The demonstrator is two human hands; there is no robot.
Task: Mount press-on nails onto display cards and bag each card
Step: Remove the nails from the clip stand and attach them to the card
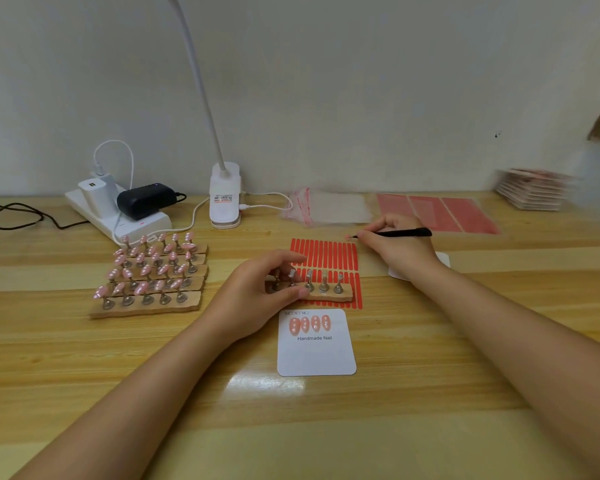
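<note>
A white display card (pixel 316 355) printed "Handmade Nail" lies in front of me with several pink nails (pixel 309 323) stuck along its top. Just behind it a wooden holder strip (pixel 329 294) carries metal stands. My left hand (pixel 264 289) grips the strip's left end, with fingers curled over the stands there. The strip rests on a red adhesive-tab sheet (pixel 326 254). My right hand (pixel 395 244) holds black tweezers (pixel 395 233), whose tip points left above the sheet's far right corner with a small pinkish bit at it.
Several wooden strips with pink nails on stands (pixel 153 275) sit at the left. Behind are a white power strip (pixel 118 216) with chargers, a clip lamp (pixel 225 195), clear bags (pixel 329 207), more red sheets (pixel 437 211) and a stack of cards (pixel 534 190).
</note>
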